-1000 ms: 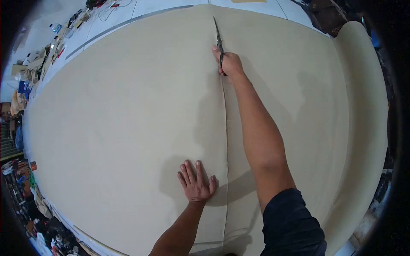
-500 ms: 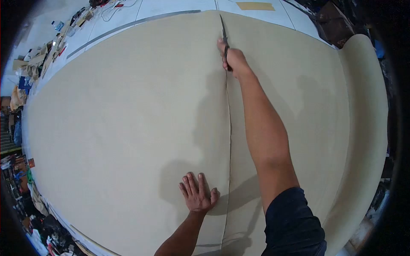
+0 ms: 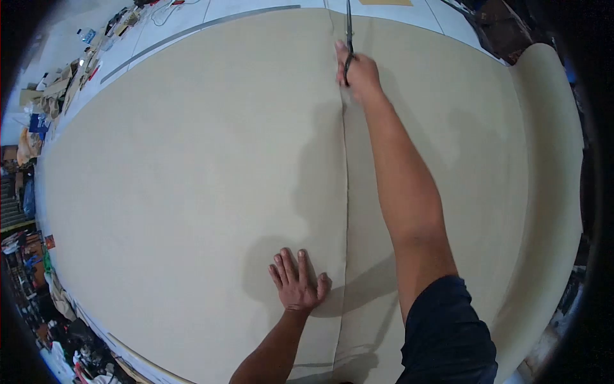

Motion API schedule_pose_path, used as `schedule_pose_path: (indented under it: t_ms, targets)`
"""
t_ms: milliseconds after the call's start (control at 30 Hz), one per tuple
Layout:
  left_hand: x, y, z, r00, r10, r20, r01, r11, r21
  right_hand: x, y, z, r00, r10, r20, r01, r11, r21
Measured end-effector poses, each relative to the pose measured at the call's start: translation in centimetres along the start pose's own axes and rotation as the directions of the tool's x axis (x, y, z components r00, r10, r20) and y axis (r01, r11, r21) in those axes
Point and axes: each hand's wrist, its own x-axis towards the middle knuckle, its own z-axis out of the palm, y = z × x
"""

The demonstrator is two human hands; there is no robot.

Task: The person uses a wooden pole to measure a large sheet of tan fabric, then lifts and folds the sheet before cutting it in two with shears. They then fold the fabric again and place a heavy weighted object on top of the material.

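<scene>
A wide beige sheet (image 3: 179, 166) is spread flat, with a long slit (image 3: 347, 185) running from near me up to its far edge. My right hand (image 3: 360, 70) is wrapped round the handles of dark scissors (image 3: 349, 29), arm stretched far forward. The blades point away from me, just right of the slit, and their tips reach past the sheet's far edge. My left hand (image 3: 299, 285) presses flat on the sheet with fingers spread, left of the slit.
At the right the sheet rises into a thick roll (image 3: 553, 160). A grey strip (image 3: 204, 29) lies on the white surface beyond the far edge, near a tan piece (image 3: 386, 2). Clutter (image 3: 38, 128) lines the left side, and a dark brown item (image 3: 502, 29) sits at far right.
My right hand and the scissors have moved forward and slightly right, the blades shifting off the slit line. The slit now shows up to the far edge. My left hand stays flat in place.
</scene>
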Motion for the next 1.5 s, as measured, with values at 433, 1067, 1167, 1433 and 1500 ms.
schedule_pose_path:
  t_ms: [433, 1067, 1167, 1433, 1500]
  targets:
    - [-0.3, 0.7, -0.9, 0.998, 0.017, -0.063, -0.020, 0.998, -0.053, -67.4, 21.7, -23.4, 0.875, 0.066, -0.480, -0.360, 0.752, -0.553]
    - [-29.8, -5.3, -4.7, 0.891, 0.403, -0.207, -0.450, 0.842, -0.297, -74.6, 25.9, -26.5, 0.875, -0.277, -0.396, -0.091, 0.710, -0.699]
    - [-39.1, -12.2, -9.4, 0.870, 0.475, -0.133, -0.493, 0.826, -0.275, -78.7, 22.8, -26.4, 0.875, -0.297, -0.381, -0.064, 0.710, -0.701]
    - [-59.2, -27.7, -12.6, 0.996, 0.028, 0.087, -0.004, 0.963, -0.270, -110.7, 25.7, -34.2, 0.834, -0.005, -0.552, -0.410, 0.664, -0.625]
    - [-62.0, -29.5, -12.7, 0.996, 0.039, 0.078, -0.016, 0.959, -0.284, -118.3, 29.5, -35.4, 0.798, 0.135, -0.587, -0.541, 0.588, -0.601]
